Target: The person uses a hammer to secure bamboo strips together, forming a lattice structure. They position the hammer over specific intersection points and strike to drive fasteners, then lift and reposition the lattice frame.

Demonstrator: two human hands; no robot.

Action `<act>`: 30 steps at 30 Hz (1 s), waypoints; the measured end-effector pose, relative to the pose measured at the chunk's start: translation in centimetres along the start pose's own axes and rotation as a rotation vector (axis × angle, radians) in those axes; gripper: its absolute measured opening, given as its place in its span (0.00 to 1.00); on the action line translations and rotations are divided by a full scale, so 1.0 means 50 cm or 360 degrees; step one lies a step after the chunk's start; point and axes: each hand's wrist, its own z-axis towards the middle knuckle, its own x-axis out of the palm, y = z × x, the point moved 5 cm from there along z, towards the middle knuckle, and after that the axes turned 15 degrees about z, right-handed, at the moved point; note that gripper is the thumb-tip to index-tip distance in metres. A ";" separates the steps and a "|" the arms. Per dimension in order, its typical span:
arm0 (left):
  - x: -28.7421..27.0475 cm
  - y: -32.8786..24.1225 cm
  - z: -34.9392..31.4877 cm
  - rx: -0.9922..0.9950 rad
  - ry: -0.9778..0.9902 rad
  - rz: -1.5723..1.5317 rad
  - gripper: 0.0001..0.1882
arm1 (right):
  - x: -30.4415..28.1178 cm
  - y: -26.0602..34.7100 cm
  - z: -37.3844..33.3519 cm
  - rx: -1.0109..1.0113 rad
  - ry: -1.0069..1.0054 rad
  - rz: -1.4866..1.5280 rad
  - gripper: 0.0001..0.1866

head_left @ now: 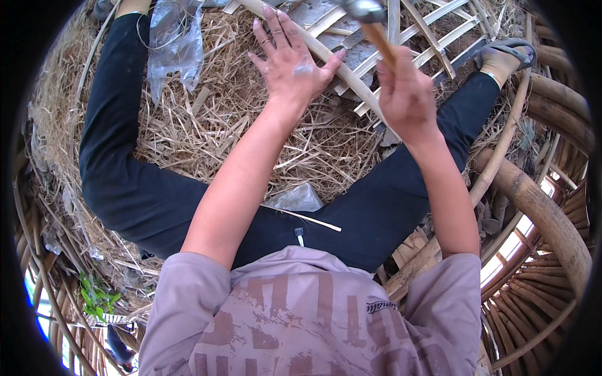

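Note:
My right hand (407, 97) is closed around the wooden handle of a hammer (378, 42), raised over the bamboo work. The metal head, at the top edge, is smeared by motion. My left hand (291, 72) lies with fingers spread and stretched, its fingertips and thumb resting on a long pale bamboo strip (354, 81). That strip slants from the top edge down to the right, passing beneath my right hand. Beyond it is a lattice of crossed split-bamboo slats (431, 41), partly cut off by the top edge. No nail can be made out.
Straw and bamboo shavings (213, 135) cover the ground between my outstretched legs. A clear plastic sheet (172, 50) lies at upper left. Thick bamboo poles (539, 207) and curved cane pieces stand along the right. A thin bamboo sliver (307, 219) rests across my lap.

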 end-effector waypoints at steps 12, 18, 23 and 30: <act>0.024 0.007 -0.003 0.0151 -0.0187 -0.0067 0.59 | 0.056 0.039 0.017 -0.0420 0.0194 -0.0195 0.04; -0.028 -0.002 -0.011 -0.0017 -0.0125 -0.0121 0.64 | 0.064 -0.039 0.012 0.0448 0.0499 -0.0670 0.08; -0.008 0.009 -0.006 0.0020 -0.0294 -0.0136 0.65 | 0.043 0.014 0.025 0.0104 0.0153 -0.0226 0.10; 0.001 0.008 -0.007 0.0024 -0.0228 -0.0155 0.66 | 0.070 -0.010 0.024 0.0449 0.0419 -0.0180 0.09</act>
